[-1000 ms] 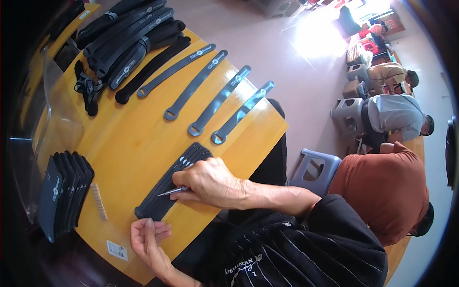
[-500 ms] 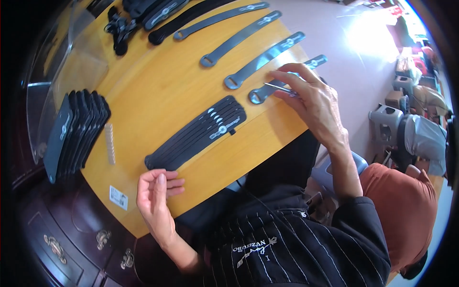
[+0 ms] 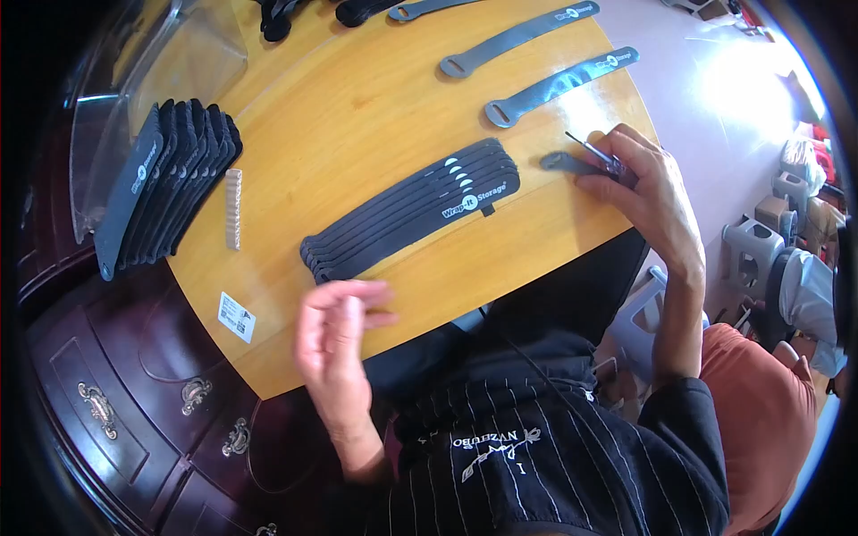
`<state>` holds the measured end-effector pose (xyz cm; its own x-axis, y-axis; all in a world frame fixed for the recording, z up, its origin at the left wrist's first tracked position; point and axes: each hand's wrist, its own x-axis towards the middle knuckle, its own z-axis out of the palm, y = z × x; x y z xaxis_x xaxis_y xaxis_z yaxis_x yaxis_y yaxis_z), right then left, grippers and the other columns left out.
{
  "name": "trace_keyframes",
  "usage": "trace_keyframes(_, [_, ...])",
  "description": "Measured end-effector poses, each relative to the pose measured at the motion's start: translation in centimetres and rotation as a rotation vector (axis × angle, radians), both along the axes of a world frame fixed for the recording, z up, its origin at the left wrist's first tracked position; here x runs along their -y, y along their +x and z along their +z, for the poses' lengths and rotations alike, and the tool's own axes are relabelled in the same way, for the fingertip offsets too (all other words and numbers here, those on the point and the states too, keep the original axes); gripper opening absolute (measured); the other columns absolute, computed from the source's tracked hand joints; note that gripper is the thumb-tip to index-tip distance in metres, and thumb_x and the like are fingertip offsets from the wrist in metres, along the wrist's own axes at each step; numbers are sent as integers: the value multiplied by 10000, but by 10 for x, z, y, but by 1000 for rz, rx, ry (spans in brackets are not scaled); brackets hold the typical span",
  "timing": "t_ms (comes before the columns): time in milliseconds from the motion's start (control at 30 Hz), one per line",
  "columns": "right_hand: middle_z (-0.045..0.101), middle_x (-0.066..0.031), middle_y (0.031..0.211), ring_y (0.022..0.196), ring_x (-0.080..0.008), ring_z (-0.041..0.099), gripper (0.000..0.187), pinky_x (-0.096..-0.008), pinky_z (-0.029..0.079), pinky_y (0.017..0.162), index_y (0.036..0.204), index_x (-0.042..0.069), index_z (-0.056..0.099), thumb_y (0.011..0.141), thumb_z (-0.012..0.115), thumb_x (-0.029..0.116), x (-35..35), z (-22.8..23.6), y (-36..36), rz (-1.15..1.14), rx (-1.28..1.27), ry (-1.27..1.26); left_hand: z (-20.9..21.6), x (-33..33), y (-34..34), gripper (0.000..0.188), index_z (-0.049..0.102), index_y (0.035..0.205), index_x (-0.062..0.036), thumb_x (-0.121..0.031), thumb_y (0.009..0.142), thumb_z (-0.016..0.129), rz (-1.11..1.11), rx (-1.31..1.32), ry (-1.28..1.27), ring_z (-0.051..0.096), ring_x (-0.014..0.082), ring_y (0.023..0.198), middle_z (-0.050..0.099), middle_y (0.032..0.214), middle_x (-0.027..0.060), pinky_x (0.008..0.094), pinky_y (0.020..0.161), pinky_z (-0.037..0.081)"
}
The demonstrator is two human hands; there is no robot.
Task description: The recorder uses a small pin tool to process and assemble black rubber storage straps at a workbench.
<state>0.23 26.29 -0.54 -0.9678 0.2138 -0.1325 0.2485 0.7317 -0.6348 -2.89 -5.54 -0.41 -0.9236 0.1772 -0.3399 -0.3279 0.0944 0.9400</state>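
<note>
My right hand (image 3: 642,174) is closed around a slim metal tool (image 3: 590,148) whose thin dark tip points up and left; its exact kind is unclear. Under its fingers lies a grey strap (image 3: 561,162), only its looped end showing. Whether the fingers also grip the strap, I cannot tell. My left hand (image 3: 338,344) is slightly blurred, palm turned inward, fingers apart with nothing in them. Just beyond it, a fanned stack of dark straps (image 3: 402,214) with white printing lies flat on the wooden table (image 3: 357,116).
Two single grey straps, a nearer one (image 3: 559,87) and a farther one (image 3: 514,40), lie beyond the stack. At the left stands a folded row of dark straps (image 3: 170,188), beside a pale ridged strip (image 3: 233,210). A white label (image 3: 237,317) sits near the table's left corner.
The view has shifted, so the tabletop things appear displaced. My right hand has moved onto the nearest single strap and now covers most of it. My left hand remains near the stack's near end.
</note>
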Motion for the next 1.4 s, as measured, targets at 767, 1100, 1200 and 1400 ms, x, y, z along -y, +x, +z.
trace_keyframes(767, [589,-67,681,579,-141,546,206,-263,410,553,851,-3,663,779,751,169,64,11,15,79,101,-195,-14,33,11,185,641,1055,59,60,874,602,68,-44,-14,659,155,687,623,879,96,230,629,549])
trace_keyframes(1100, [505,43,628,569,-39,404,183,-211,306,544,820,29,647,777,778,148,65,3,17,-185,128,-448,-16,29,4,173,631,1036,61,69,865,613,189,-154,-200,560,64,658,587,839,48,195,580,497])
trace_keyframes(1200, [499,57,628,570,-36,400,205,-210,308,543,813,35,640,766,794,161,62,-2,16,-243,69,-478,-21,25,3,158,605,988,52,78,838,645,255,-161,-219,525,36,652,590,770,24,167,579,447])
trace_keyframes(1400, [593,25,749,686,-50,508,185,-199,395,662,905,23,658,813,751,154,62,-3,10,-251,93,-479,-22,22,0,161,570,938,33,89,819,662,234,-241,-309,509,20,639,592,758,10,159,576,426])
